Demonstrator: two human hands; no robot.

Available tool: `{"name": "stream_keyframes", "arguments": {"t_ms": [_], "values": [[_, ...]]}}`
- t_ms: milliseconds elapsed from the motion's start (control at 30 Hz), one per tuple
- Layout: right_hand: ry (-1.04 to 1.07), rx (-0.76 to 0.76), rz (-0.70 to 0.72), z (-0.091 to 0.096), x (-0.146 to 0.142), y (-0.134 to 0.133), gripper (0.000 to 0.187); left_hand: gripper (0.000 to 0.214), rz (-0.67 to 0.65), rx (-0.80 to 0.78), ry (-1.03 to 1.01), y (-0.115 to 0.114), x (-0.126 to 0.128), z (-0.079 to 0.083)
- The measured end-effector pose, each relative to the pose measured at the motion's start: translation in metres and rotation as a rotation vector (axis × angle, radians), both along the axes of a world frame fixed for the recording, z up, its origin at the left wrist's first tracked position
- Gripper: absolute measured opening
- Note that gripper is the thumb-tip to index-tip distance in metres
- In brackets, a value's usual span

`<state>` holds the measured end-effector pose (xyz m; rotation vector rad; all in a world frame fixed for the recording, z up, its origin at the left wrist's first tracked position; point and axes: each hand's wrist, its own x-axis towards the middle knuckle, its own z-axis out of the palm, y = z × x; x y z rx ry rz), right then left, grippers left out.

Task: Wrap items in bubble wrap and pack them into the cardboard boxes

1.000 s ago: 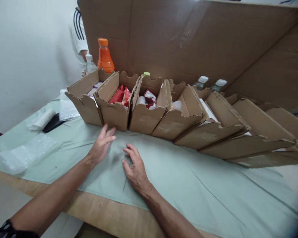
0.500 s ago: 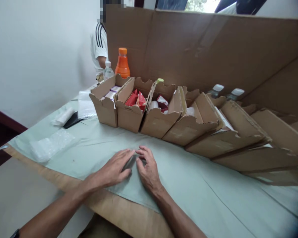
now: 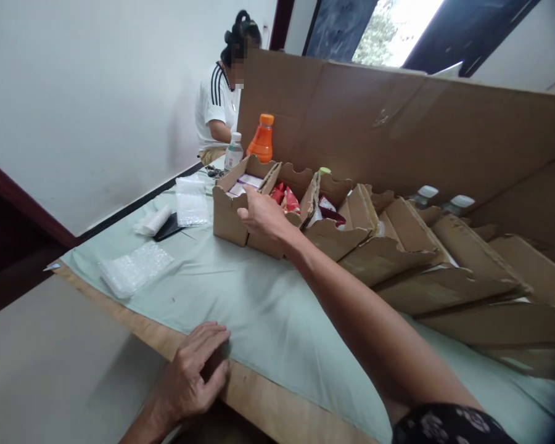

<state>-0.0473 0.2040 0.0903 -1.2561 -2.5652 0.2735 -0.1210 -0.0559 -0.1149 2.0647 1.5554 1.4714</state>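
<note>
My right hand (image 3: 266, 213) reaches across to the leftmost cardboard bin (image 3: 230, 216), its index finger over the bin's opening and the thumb apart. Inside that bin lie white and purple small boxes (image 3: 250, 180), close to the fingertip; whether I touch them cannot be made out. Nothing shows in the fingers. My left hand (image 3: 198, 370) is at the table's front edge, fingers loosely curved with the thumb apart, holding nothing. Beside the first bin, a second one contains red packets (image 3: 289, 200), partly behind my right hand.
More cardboard bins (image 3: 383, 250) stand in a row to the right before a tall cardboard panel (image 3: 351, 105). Bubble wrap (image 3: 136, 268) and a black flat item (image 3: 169, 227) lie at left. An orange bottle (image 3: 261, 142) and a clear bottle (image 3: 234, 151) stand behind. A person (image 3: 217, 111) sits beyond.
My hands, close together over the cloth before, are now apart. The right has moved forward to the leftmost bin; the left has drawn back to the table edge. The view has shifted.
</note>
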Motion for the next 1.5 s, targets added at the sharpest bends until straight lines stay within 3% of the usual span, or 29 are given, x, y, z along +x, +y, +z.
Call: {"name": "stream_keyframes", "arguments": {"t_ms": [67,133,300,467,633,733,833,900,1000,1133,1300,1367,1433,1500], "values": [[-0.015,-0.014,0.001,-0.001,-0.009,0.004,0.036,0.057,-0.005,0.001,-0.037,-0.001,0.0,0.003],[-0.002,-0.013,-0.004,-0.005,-0.011,-0.003,0.029,0.061,0.026,0.018,-0.069,-0.004,0.0,0.004],[0.05,-0.058,0.097,-0.012,0.016,-0.062,0.021,0.083,0.21,0.076,-0.296,-0.011,0.004,-0.01],[0.177,-0.222,0.254,-0.007,0.098,-0.121,0.018,0.083,0.266,0.195,-0.614,-0.007,0.002,-0.01],[0.322,-0.265,0.118,-0.007,0.203,-0.129,0.022,0.095,0.311,0.07,-0.68,-0.01,0.001,0.012],[0.455,-0.22,-0.072,-0.027,0.264,-0.134,0.027,0.092,0.244,-0.164,-0.699,-0.015,0.018,0.02],[0.623,-0.289,-0.14,-0.064,0.307,-0.157,0.061,0.061,0.198,-0.378,-0.701,-0.022,0.04,0.022],[0.651,-0.38,-0.097,-0.091,0.318,-0.179,0.077,0.051,0.207,-0.414,-0.712,-0.026,0.051,0.021],[0.56,-0.406,-0.106,-0.124,0.307,-0.205,0.071,0.052,0.214,-0.39,-0.746,-0.024,0.058,0.022],[0.505,-0.257,-0.278,-0.139,0.286,-0.197,0.048,0.055,0.107,-0.353,-0.708,0.013,0.062,0.031],[0.581,-0.129,-0.501,-0.137,0.306,-0.153,0.045,0.072,-0.133,-0.311,-0.539,0.108,0.087,0.052],[0.62,-0.051,-0.54,-0.142,0.319,-0.146,0.051,0.08,-0.164,-0.348,-0.446,0.136,0.096,0.053],[0.614,-0.018,-0.565,-0.155,0.33,-0.149,0.059,0.083,-0.139,-0.404,-0.305,0.146,0.098,0.049],[0.53,-0.028,-0.567,-0.173,0.34,-0.157,0.059,0.079,-0.114,-0.451,-0.211,0.133,0.092,0.04]]}}
